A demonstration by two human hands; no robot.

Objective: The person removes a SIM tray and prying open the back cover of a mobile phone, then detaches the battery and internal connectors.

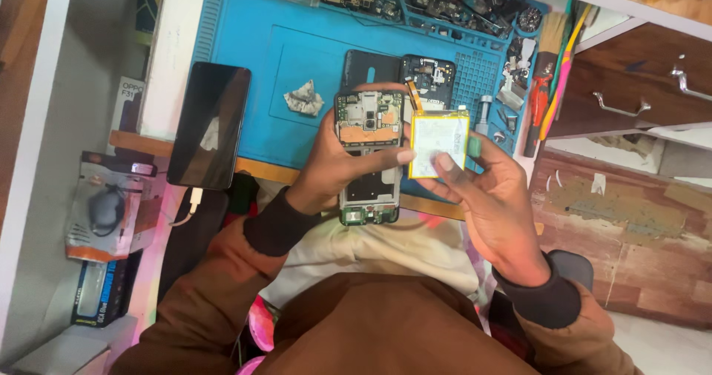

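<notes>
Blue repair mat (252, 41) covered the bench. Left hand (334, 169) was clamped around an opened phone (368, 152) over the mat's near edge; right hand (486, 197) pinched a white battery (439, 143) just beside it. Beyond lay a dark back cover (371, 69); a black phone (209, 125) sat off the mat's left edge.

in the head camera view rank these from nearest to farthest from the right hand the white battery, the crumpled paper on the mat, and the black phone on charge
1. white battery: held in the right hand.
2. crumpled paper: on the blue mat, beyond the left hand.
3. black phone: far left, off the mat's edge.
</notes>
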